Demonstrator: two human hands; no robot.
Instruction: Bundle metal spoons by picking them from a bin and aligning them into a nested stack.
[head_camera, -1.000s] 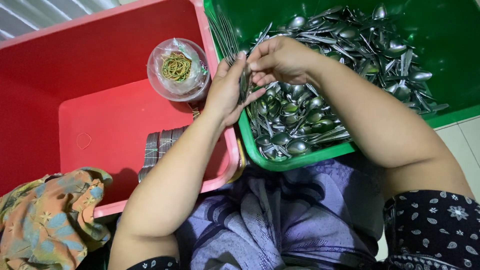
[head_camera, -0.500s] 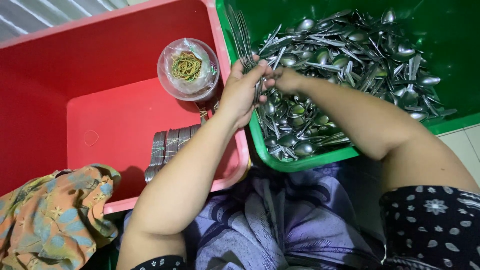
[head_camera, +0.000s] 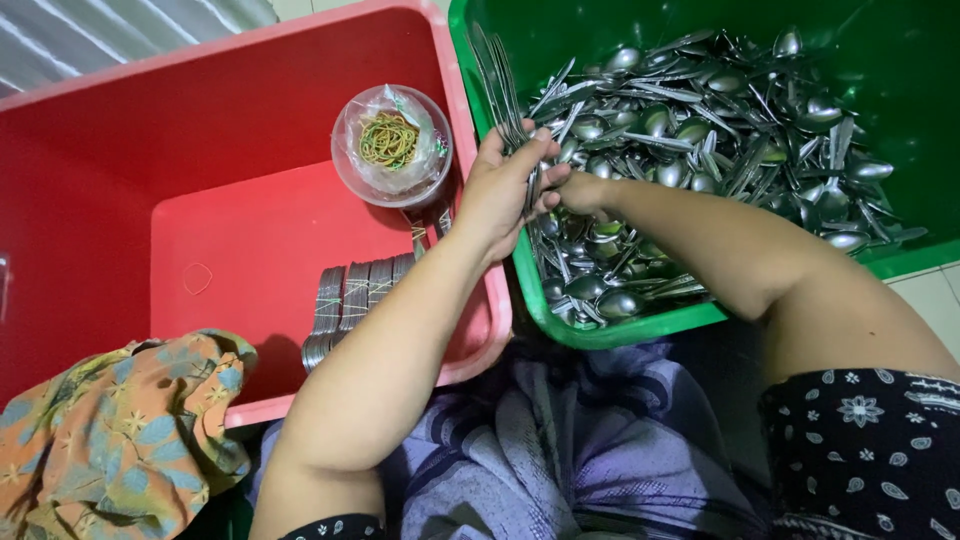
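A person's left hand (head_camera: 500, 195) is closed around a fanned bunch of slim metal spoon handles (head_camera: 497, 85), held over the near-left corner of a green plastic tub (head_camera: 620, 325). The right hand (head_camera: 580, 190), mostly hidden behind the left, reaches into the heap of loose stainless-steel spoons (head_camera: 700, 130) filling that tub; whether its fingers are pinched on a spoon cannot be told. The loose spoons are too many and too tangled to count.

Two tubs stand side by side, touching: the green one and a red plastic tub (head_camera: 250, 230) to its left. In the red tub sit one clear round plastic cup lined with a bag of yellow-green rubber bands (head_camera: 390, 140) and, against the near wall, about four banded bundles of spoons (head_camera: 355, 295) lying in a row. One orange floral cloth (head_camera: 110, 440) drapes over the red tub's near corner. Purple striped fabric (head_camera: 560, 450) covers the person's lap. Pale floor tile (head_camera: 925, 295) shows at right, a corrugated grey surface (head_camera: 90, 35) at top left.
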